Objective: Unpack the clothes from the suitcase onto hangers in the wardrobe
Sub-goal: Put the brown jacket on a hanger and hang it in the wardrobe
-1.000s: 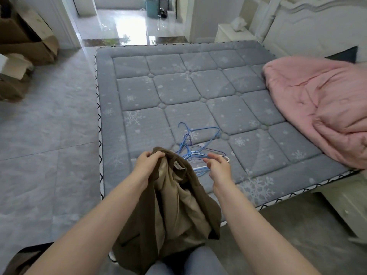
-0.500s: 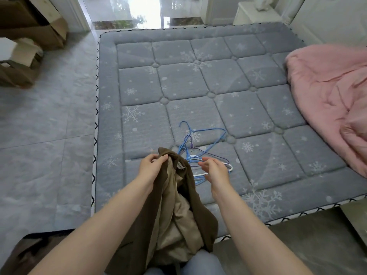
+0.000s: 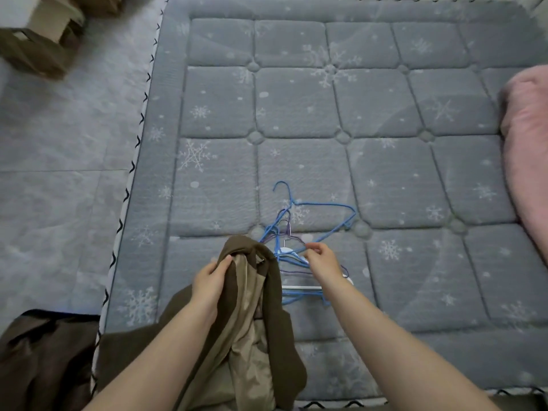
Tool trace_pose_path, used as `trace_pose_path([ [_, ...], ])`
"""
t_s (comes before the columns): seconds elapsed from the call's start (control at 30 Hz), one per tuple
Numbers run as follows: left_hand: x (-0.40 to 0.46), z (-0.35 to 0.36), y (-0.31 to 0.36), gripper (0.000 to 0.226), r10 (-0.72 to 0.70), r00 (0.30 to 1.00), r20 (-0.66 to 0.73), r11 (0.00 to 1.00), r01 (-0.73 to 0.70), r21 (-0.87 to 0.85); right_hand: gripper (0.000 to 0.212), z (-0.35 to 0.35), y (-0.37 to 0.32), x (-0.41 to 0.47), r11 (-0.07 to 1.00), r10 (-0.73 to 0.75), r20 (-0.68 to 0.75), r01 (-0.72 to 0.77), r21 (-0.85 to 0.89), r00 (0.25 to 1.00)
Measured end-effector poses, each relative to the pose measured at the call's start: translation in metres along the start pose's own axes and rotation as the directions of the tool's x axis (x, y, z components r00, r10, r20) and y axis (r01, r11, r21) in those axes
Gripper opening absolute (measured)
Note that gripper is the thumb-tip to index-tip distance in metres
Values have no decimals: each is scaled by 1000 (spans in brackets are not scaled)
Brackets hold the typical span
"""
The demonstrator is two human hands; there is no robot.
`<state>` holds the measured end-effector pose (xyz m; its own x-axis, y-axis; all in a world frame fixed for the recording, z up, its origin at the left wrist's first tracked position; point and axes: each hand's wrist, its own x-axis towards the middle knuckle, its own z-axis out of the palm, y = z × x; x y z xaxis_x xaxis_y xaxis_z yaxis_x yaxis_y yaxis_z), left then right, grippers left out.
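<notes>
At far left, dark cloth (image 3: 44, 351) lies on the floor, cut off by the frame edge. My left hand (image 3: 209, 281) clenches the collar of the brown jacket (image 3: 255, 336), which hangs lengthwise toward me over the mattress (image 3: 385, 114) edge. My right hand (image 3: 321, 261) pinches a wire in the tangled hangers (image 3: 299, 229), hooks pointing away. Open mattress beyond; a pink quilt (image 3: 527, 149) bounds the right.

Mattress (image 3: 385, 114): grey-blue, white snowflake print, quilted. Jacket (image 3: 275, 307), lower centre: dark brown, tan lining. Wire hangers (image 3: 320, 207): blue, purple, white. Duvet (image 3: 527, 143), right edge: pink.
</notes>
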<state>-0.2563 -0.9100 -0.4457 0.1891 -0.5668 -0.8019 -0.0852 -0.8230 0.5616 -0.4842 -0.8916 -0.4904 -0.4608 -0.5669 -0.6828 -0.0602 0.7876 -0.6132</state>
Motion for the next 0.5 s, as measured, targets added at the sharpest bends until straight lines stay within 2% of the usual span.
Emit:
trace_pose_path([
  [0.1, 23, 2, -16, 31, -82, 996, -22, 996, 81, -35, 24, 8, 11, 41, 999, 41, -22, -42, -22, 999],
  [0.2, 38, 2, -31, 29, -183, 982, -37, 982, 180, -58, 31, 11, 20, 74, 998, 43, -137, -36, 53, 990],
  [0.33, 59, -1, -54, 52, -296, 950, -100, 952, 286, -106, 36, 17, 26, 121, 984, 124, -184, -97, 150, 975],
  [0.5, 67, 2, -76, 53, -307, 942, -134, 949, 292, -120, 34, 26, 35, 167, 978, 209, -162, -211, 5, 965],
])
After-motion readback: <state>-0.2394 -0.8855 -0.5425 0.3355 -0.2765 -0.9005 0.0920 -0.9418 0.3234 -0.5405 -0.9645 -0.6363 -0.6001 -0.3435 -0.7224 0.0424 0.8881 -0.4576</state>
